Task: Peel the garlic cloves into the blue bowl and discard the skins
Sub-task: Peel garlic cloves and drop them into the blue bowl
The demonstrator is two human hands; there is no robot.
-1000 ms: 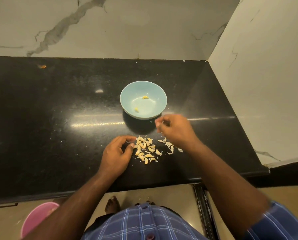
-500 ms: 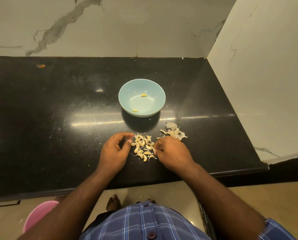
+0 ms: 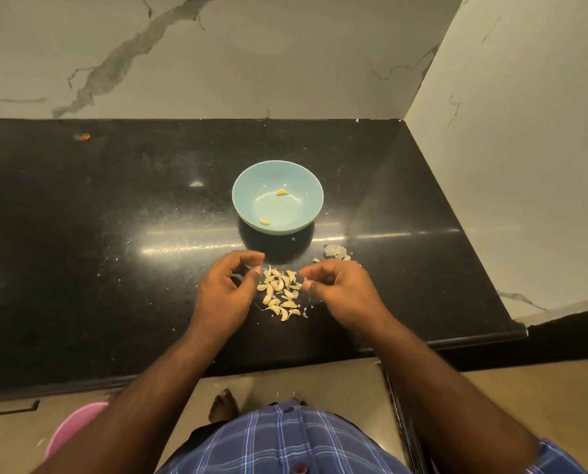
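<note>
On the black countertop (image 3: pixel 114 268), close to its front edge, lies a small heap of unpeeled garlic cloves (image 3: pixel 280 295). The blue bowl (image 3: pixel 248 200) stands just behind the heap, toward the middle of the counter, with two peeled cloves (image 3: pixel 281 192) in it, one toward the far side and one near the front wall. A little pile of skins (image 3: pixel 335 251) sits to the right of the bowl's shadow, behind the right hand.

The left hand (image 3: pixel 225 289) rests at the left side of the heap, fingers curled with thumb and forefinger drawn near each other above the nearest cloves. The right hand (image 3: pixel 340 289) sits at the right side, fingers bent inward and narrow. Whether either hand already pinches a clove is hard to tell from this angle; nothing is plainly seen between the fingertips.

By my reading, the step in hand is picking the next clove from the heap, with the task barely begun: two done, many left. The next move calls for a fine pinch on one clove without scattering its neighbours, then splitting the papery skin with a nail, dropping the clove in the bowl and setting the skin on the pile. A pink tub (image 3: pixel 70 429) shows on the floor below the counter's front edge, perhaps for the skins.
</note>
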